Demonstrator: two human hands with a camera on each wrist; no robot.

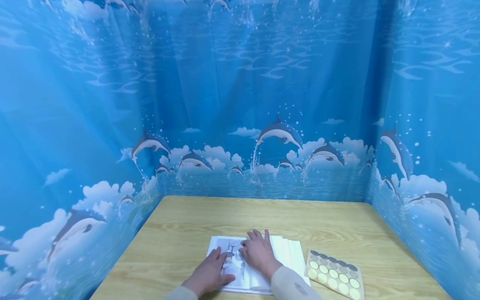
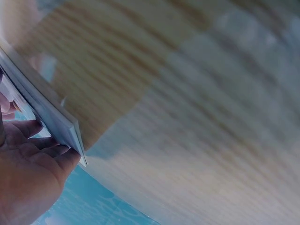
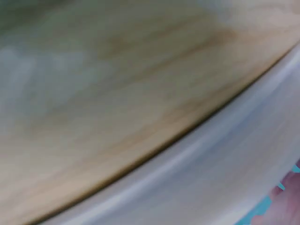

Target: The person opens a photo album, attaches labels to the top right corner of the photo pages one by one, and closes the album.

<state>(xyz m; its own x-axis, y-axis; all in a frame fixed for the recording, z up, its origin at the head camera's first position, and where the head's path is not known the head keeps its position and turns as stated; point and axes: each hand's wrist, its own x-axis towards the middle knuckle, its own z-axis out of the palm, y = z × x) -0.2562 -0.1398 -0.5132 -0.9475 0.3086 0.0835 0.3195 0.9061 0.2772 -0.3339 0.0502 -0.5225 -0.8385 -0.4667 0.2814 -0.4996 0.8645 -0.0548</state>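
Note:
An open book (image 1: 294,255) lies on the table in the head view, its left page bearing a grey picture. My left hand (image 1: 210,270) rests on that page near its outer side, fingers extended and thumb out to the side. Just right of the picture, my right hand (image 1: 258,252) lies across the inner part of the pages with its fingers spread. In the left wrist view the fingers of the left hand (image 2: 33,164) lie along the book (image 2: 56,117) close to its corner. The right wrist view shows only a little of the right hand (image 3: 283,204), beyond a pale curved page (image 3: 187,178).
Right of the book, a tan card (image 1: 310,260) carries rows of round pieces, dark at the back and pale yellow toward the front. Wood-grain table (image 1: 180,221) surrounds both. Blue dolphin-print curtains (image 1: 240,83) hang behind and at both sides.

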